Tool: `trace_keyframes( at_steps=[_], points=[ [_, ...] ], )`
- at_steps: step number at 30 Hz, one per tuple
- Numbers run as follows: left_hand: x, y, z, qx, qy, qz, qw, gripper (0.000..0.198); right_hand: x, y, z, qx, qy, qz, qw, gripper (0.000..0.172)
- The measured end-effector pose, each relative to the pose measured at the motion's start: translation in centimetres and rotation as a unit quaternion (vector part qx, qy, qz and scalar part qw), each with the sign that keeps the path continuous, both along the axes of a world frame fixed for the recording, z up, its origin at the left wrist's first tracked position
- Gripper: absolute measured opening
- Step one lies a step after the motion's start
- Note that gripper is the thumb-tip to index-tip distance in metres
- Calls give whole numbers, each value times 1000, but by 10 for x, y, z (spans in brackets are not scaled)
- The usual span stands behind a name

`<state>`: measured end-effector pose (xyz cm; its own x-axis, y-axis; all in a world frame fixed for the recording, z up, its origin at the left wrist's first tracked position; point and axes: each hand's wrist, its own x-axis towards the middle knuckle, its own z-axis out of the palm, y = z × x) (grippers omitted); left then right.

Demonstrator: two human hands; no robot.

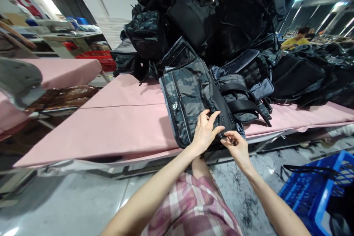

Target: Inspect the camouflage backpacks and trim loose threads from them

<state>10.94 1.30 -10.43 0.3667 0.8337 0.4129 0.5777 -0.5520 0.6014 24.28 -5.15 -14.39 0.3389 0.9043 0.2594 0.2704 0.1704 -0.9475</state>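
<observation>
A grey camouflage backpack (190, 92) lies on the pink table (116, 125) with its bottom end at the near edge. My left hand (205, 131) rests on the bag's near end, fingers pinched on its black panel by the zipper. My right hand (235, 145) is just to the right, fingers closed on a small black part at the bag's edge, possibly a zipper pull or strap end; it is too small to name. Black straps (238, 99) cross the bag's right side.
A tall heap of dark backpacks (210, 18) fills the table behind and to the right. A blue plastic crate (318, 188) stands on the marble floor at the lower right. Another pink table (61, 72) and shelves are at the left. A person in yellow (297, 40) sits far right.
</observation>
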Motion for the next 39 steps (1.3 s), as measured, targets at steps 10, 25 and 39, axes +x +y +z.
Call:
trace_keyframes(
  at_steps=[10, 25, 39],
  points=[
    [-4, 30, 13, -11, 49, -98, 994, 43, 21, 7, -9, -9, 33, -27, 999, 30],
    [27, 23, 23, -72, 96, -89, 989, 60, 51, -45, 28, 47, -460, -126, 878, 19],
    [31, 20, 23, -75, 103, -76, 989, 60, 52, -46, 31, 65, -526, -147, 835, 18]
  ],
)
